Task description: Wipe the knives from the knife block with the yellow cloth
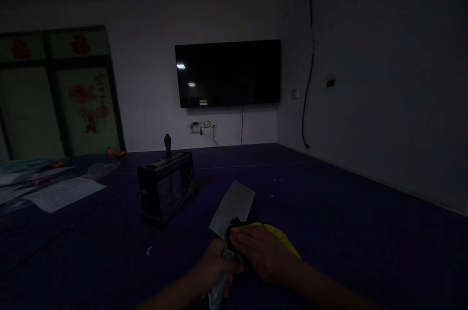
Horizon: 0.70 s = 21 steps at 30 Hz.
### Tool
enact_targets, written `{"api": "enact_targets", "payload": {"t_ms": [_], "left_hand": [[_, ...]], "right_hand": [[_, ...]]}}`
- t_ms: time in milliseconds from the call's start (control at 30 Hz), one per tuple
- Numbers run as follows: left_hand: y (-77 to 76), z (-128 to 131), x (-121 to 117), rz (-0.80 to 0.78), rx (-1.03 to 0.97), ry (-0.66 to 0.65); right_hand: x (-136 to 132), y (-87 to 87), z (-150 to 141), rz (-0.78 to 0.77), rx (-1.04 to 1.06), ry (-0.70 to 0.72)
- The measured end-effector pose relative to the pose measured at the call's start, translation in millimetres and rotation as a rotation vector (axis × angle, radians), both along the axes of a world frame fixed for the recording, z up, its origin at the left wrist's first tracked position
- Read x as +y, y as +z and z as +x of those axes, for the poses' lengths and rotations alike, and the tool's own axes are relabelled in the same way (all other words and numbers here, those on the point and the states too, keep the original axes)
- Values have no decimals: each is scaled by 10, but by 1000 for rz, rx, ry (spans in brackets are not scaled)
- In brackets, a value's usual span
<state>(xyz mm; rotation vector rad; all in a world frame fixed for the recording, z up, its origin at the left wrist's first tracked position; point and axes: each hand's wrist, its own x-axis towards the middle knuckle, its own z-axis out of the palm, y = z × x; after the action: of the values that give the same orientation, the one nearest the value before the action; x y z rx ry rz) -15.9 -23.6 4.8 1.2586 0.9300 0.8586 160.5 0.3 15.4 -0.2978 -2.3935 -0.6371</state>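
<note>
Nearest to you, your left hand is closed around the narrow, silvery lower part of a flat tool, low in the middle of the view. Its wide, pale end slants up and away, over the purple surface. Your right hand holds a yellow cloth with a dark edge, its fingers laid over the cloth where the pale end meets the narrow part, just beside your left hand. You can't make out in the dim light how tightly either hand grips.

Past your left hand lies a small white scrap. Farther on stands a black frame with a dark, bottle-shaped piece upright on top, near the flat tool but apart from it. Off to the left you have printed papers and crumpled clear plastic, with small orange things behind them.

At the back, a dark TV hangs on the wall above some sockets. Doors with red decorations stand left of it, and a black cable hangs to its right.
</note>
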Motion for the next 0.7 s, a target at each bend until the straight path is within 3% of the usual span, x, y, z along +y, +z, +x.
{"api": "enact_targets", "payload": {"t_ms": [500, 700], "left_hand": [[-28, -30, 29, -5, 48, -51], [25, -40, -10, 10, 109, -107]], "right_hand": [[-27, 22, 6, -29, -33, -14], [-52, 45, -3, -77, -102, -64]]}}
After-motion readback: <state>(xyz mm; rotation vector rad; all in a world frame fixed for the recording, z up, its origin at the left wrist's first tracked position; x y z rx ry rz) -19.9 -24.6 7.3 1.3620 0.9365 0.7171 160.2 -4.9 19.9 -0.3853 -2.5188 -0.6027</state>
